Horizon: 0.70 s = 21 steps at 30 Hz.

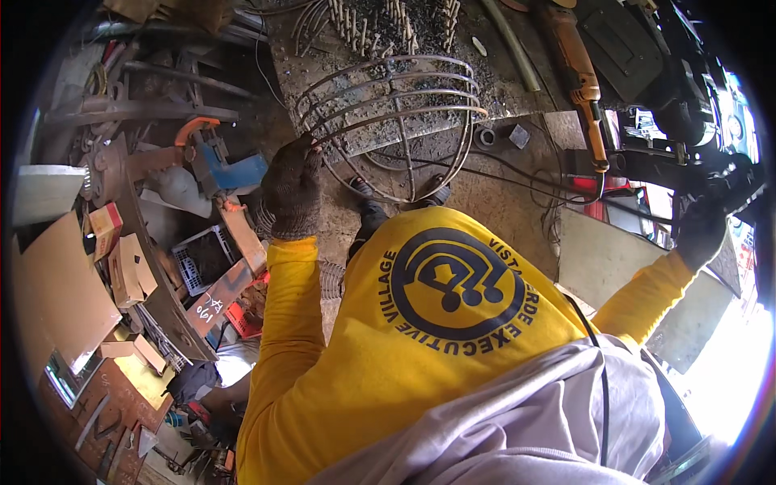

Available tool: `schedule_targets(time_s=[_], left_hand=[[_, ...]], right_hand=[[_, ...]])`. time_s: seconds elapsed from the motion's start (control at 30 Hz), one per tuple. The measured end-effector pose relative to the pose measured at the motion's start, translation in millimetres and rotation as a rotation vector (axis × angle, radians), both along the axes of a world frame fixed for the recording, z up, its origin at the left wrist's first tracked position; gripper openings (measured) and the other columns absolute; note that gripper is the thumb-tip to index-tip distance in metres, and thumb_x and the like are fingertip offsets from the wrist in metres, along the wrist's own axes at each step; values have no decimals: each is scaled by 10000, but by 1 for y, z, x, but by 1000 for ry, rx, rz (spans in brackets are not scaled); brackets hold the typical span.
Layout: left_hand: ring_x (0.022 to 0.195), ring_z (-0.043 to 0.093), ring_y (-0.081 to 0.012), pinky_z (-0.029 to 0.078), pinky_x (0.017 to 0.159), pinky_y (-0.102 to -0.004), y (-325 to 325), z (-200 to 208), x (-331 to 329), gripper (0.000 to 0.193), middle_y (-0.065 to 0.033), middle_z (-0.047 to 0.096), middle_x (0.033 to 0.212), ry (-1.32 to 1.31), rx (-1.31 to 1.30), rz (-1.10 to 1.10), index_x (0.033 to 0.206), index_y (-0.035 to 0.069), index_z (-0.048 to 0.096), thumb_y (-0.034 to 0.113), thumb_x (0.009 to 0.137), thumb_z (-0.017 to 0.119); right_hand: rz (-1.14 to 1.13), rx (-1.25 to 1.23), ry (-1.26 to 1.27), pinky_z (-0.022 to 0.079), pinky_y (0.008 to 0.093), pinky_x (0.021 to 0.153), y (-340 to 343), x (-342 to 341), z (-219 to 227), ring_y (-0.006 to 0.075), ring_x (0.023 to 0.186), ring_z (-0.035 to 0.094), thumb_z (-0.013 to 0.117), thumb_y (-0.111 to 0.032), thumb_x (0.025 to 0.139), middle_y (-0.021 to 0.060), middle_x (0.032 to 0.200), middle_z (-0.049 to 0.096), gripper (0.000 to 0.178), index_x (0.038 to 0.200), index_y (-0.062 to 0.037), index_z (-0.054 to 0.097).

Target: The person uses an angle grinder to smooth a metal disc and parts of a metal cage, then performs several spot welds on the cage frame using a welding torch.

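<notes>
A cage of curved metal rods (408, 145) spans the gap between the workbench edge and my body. My left hand (293, 190), in a dark knitted glove, is closed on the cage's left side, at the end of one curved rod. Far to the right, my right hand (700, 230), also gloved, reaches up to a black machine (687, 113). It seems closed round a dark handle there, though the fingers blend into the shadow. The cage's upper hoops overlap the bench top, and its lower hoops hang above my feet.
Short metal pegs (396, 28) stand in clusters on the dirty workbench (509, 97). An orange angle grinder (575, 65) lies at the bench's right, with a black cable below. Cardboard boxes (129, 271), a blue clamp-like tool (234, 171) and scrap metal crowd the left.
</notes>
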State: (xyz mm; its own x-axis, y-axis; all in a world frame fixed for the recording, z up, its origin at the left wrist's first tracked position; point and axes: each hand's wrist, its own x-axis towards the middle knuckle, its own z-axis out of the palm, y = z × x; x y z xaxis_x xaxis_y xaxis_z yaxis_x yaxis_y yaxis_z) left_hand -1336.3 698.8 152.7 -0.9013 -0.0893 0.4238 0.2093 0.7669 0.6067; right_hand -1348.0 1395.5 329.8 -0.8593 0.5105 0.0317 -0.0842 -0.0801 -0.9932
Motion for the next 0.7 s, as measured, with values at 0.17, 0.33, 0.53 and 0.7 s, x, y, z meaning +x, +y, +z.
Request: schedule_targets(time_s=[0.17, 0.33, 0.53, 0.7], left_hand=[[909, 708, -298, 557, 793, -369, -3, -5, -2, 238, -147, 719, 1013, 48, -18, -8, 1109, 75, 713, 214, 916, 707], [895, 708, -309, 564, 770, -381, -1, -2, -3, 229, -141, 717, 1011, 36, 4, -10, 1099, 103, 720, 231, 909, 713], [902, 706, -302, 557, 784, -374, 2, 1, -2, 239, -146, 718, 1016, -22, 32, 1, 1117, 81, 714, 233, 934, 686], [936, 703, -287, 546, 824, -357, -1, 1, 0, 276, -151, 723, 1035, -34, -8, -5, 1143, 54, 707, 256, 960, 663]], right_hand=[[69, 297, -211, 416, 214, 525, -132, 17, 6, 94, 616, 537, 575, -236, 965, 47, 853, 623, 331, 1198, -1, 577], [350, 595, -386, 508, 225, 608, -195, 6, 4, 91, 723, 616, 633, -96, 908, 95, 1036, 683, 592, 1452, 21, 429], [474, 563, -341, 485, 222, 653, -227, -7, -1, 66, 719, 569, 627, -106, 898, 47, 971, 658, 644, 1493, -8, 401], [516, 642, -394, 449, 191, 552, -263, -15, 4, 41, 681, 541, 592, -74, 871, 18, 916, 626, 626, 1479, -42, 444]])
